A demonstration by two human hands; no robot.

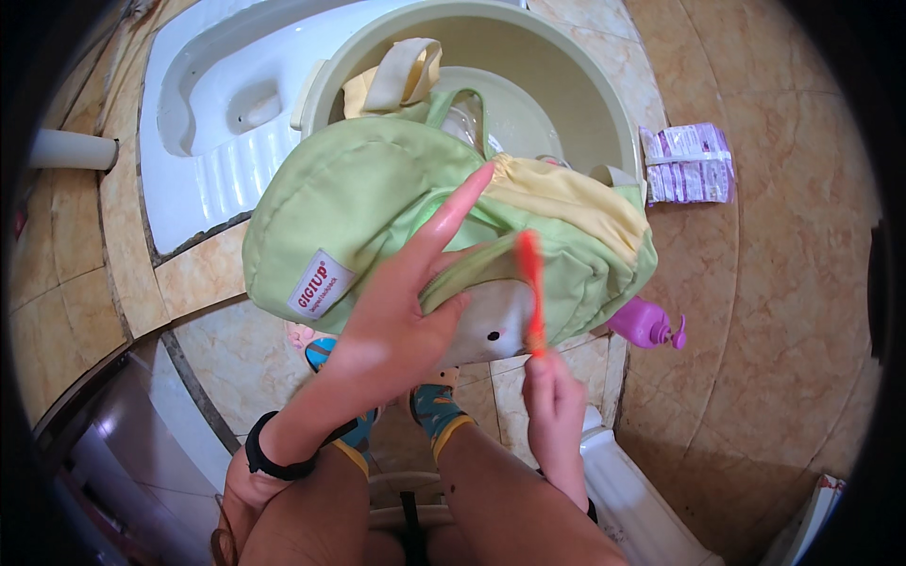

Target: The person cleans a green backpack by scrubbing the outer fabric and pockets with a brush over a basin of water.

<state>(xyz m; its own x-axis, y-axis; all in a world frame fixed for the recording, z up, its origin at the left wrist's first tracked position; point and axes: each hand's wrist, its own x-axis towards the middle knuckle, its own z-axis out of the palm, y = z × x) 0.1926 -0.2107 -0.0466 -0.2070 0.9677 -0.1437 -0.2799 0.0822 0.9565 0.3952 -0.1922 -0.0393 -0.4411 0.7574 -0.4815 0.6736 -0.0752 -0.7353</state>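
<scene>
A light green fabric backpack (368, 170) with a yellow gathered pocket (573, 201) rests across the near rim of a large round plastic tub (601, 78). My left hand (403, 311) pinches the zippered edge of its front pocket, index finger stretched along the opening and thumb on the outside. Below that edge, a pale patch (488, 322) with a black dot for an eye shows on the bag. In my right hand (555, 396) is an orange-red toothbrush (535, 297), held upright by its lower end. Its blurred head is over the fabric beside the pale patch.
A squat toilet (248, 106) lies behind the tub at left. To the right, a purple pump bottle (640, 323) and a purple-and-white plastic packet (690, 164) are on the tiled floor (786, 247). A white pipe (71, 148) juts in at far left.
</scene>
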